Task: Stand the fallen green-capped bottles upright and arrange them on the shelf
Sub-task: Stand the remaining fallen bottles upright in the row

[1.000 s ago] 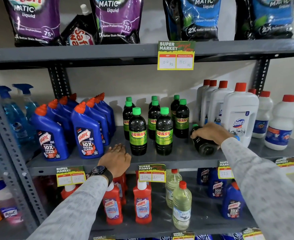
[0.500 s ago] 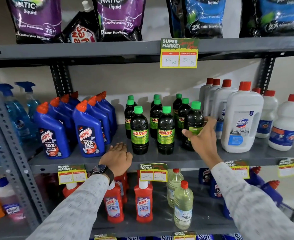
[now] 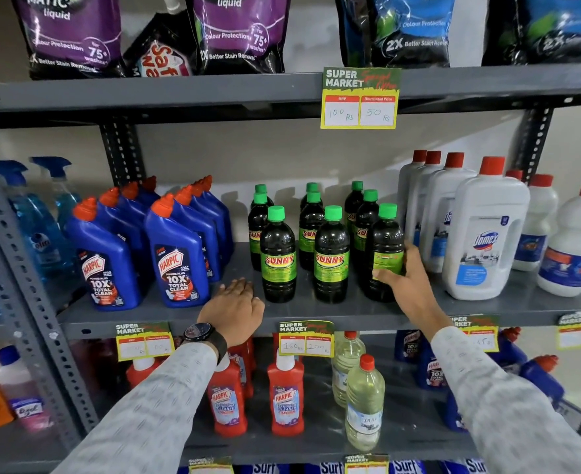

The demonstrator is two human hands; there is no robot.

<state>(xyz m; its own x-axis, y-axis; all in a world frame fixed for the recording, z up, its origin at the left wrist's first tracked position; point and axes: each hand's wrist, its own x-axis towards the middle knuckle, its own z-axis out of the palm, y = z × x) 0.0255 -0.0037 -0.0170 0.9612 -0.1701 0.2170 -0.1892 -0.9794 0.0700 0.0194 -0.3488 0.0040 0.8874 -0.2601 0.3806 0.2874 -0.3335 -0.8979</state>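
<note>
Several dark green-capped Sunny bottles stand upright in three rows on the grey middle shelf [image 3: 350,311]. My right hand [image 3: 407,280] grips the front right bottle [image 3: 385,248] around its lower label; this bottle stands upright at the shelf's front, level with the front middle bottle [image 3: 331,254] and the front left bottle [image 3: 278,254]. My left hand [image 3: 236,307] rests flat, fingers spread, on the shelf's front edge just left of the front left bottle, holding nothing.
Blue Harpic bottles [image 3: 179,258] stand left of the green-capped group; white Domex jugs [image 3: 484,234] stand close on the right. Detergent pouches [image 3: 238,32] sit on the shelf above. Price tags [image 3: 305,338] hang from the shelf edge; red bottles [image 3: 285,395] fill the shelf below.
My right hand lifted the fallen bottle from beside the white jugs, stood it upright and slid it forward into the front row. My left hand stayed on the shelf edge.
</note>
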